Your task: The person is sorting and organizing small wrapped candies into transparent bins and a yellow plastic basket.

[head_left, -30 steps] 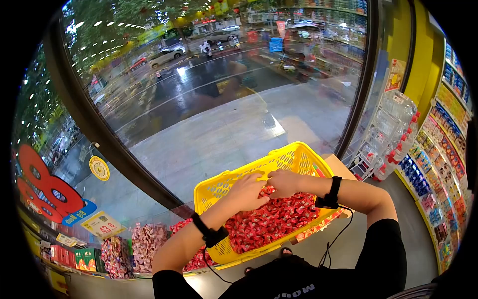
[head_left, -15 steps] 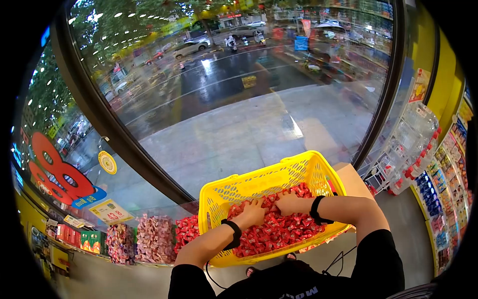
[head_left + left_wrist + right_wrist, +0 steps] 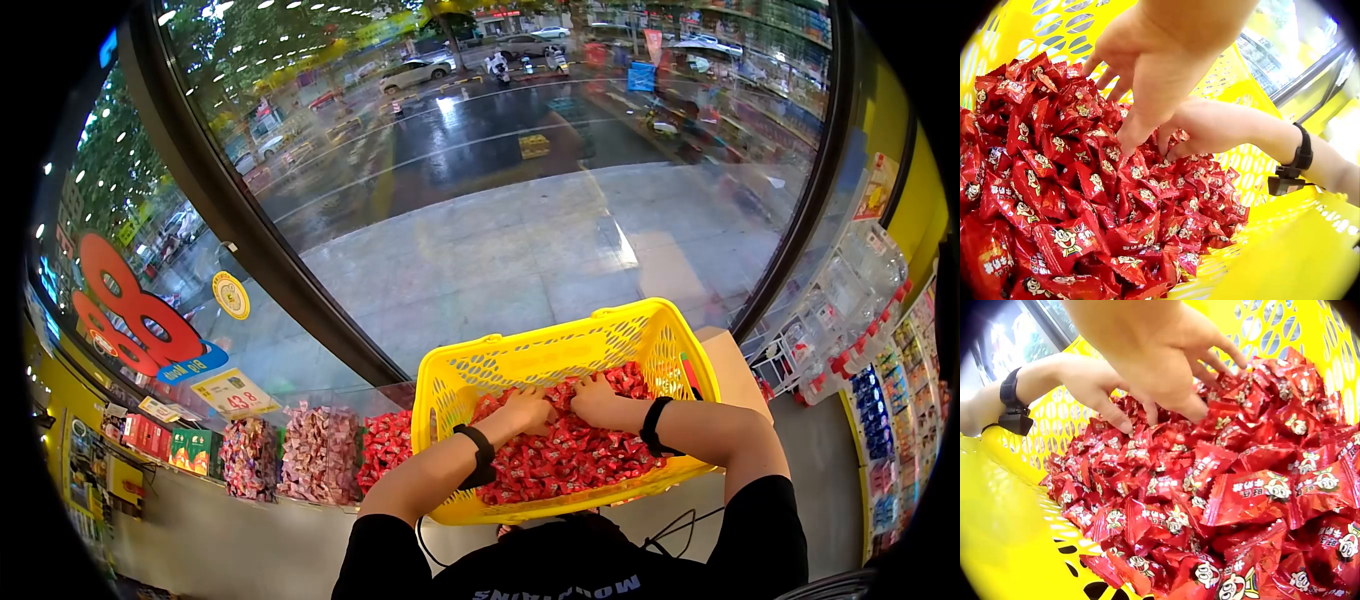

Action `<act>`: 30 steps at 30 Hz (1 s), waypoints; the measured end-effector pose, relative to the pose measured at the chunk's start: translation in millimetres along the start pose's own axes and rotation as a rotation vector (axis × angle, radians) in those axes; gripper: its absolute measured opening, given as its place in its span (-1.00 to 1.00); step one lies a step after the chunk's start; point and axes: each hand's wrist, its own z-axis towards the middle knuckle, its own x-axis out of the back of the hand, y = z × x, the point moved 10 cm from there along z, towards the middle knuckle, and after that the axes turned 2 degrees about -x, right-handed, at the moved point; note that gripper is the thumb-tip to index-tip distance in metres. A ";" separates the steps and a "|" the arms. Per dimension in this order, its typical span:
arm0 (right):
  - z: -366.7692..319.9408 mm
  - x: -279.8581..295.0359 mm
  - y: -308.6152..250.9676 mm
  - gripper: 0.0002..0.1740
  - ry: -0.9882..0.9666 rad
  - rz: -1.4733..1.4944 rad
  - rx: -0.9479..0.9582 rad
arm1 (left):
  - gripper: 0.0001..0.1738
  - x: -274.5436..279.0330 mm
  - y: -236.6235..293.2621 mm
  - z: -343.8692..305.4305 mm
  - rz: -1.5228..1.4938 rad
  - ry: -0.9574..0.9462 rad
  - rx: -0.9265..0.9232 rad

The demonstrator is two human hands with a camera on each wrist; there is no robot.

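Observation:
Red-wrapped candies [image 3: 560,460] fill a yellow plastic basket [image 3: 455,362] with a pierced wall. My left hand [image 3: 525,412] reaches down into the pile at its far middle. Its fingers are spread in the left wrist view, with the tips among the wrappers [image 3: 1069,240]. Close beside it, my right hand [image 3: 597,398] touches the candies too. In the right wrist view its fingers [image 3: 1210,359] stretch apart over the heap, and the thumb presses in among the wrappers. Some fingertips are hidden by candies.
Bagged sweets [image 3: 320,455] and a price card [image 3: 236,394] line the left side. A cardboard box [image 3: 738,372] stands behind the basket's right end. Large window glass [image 3: 480,250] rises ahead. Water bottles [image 3: 850,300] and stocked shelves [image 3: 890,420] are at the right.
Both hands have gone from above the candies near the far wall down onto the pile, then shifted slightly farther back. The head view has turned left, so the basket sits farther right.

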 end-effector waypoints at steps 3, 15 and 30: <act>0.0 8.1 4.4 -0.73 0.005 -0.027 0.014 | -0.43 6.5 0.1 0.9 -0.053 -0.018 -0.037; -20.3 5.1 -6.1 -0.52 -0.433 -0.278 -0.067 | -0.24 4.3 27.1 -6.9 -0.008 -0.191 -0.062; -65.9 145.2 -32.3 -0.49 -0.419 0.351 0.406 | -0.33 54.7 14.8 -26.2 -0.276 -0.177 -0.230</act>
